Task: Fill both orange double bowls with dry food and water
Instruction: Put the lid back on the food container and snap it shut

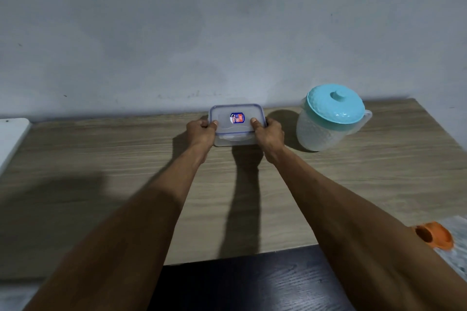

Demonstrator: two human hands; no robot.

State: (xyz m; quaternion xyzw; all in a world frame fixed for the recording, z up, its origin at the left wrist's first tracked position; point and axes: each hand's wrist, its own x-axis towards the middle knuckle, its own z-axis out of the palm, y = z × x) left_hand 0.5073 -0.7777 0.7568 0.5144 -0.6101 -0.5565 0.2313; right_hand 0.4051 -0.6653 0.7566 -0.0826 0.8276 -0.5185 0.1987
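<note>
A clear plastic container (pixel 236 115) with a blue-rimmed clip lid and a round sticker stands at the back of the wooden table (pixel 101 159), close to the wall. My left hand (pixel 201 131) grips its left end and my right hand (pixel 269 132) grips its right end, thumbs pressed on the lid. The contents are hard to see. To the right stands a translucent jug (pixel 326 131) with a turquoise lid, apart from my hands. Part of an orange double bowl (pixel 438 235) shows at the lower right, down beside the table; my right forearm hides the rest of it.
A grey wall rises right behind the table. A white surface (pixel 11 139) adjoins the table's left end. Dark wood-grain flooring (pixel 252 285) shows below the table's near edge. The orange bowl rests on a pale patterned surface (pixel 454 255).
</note>
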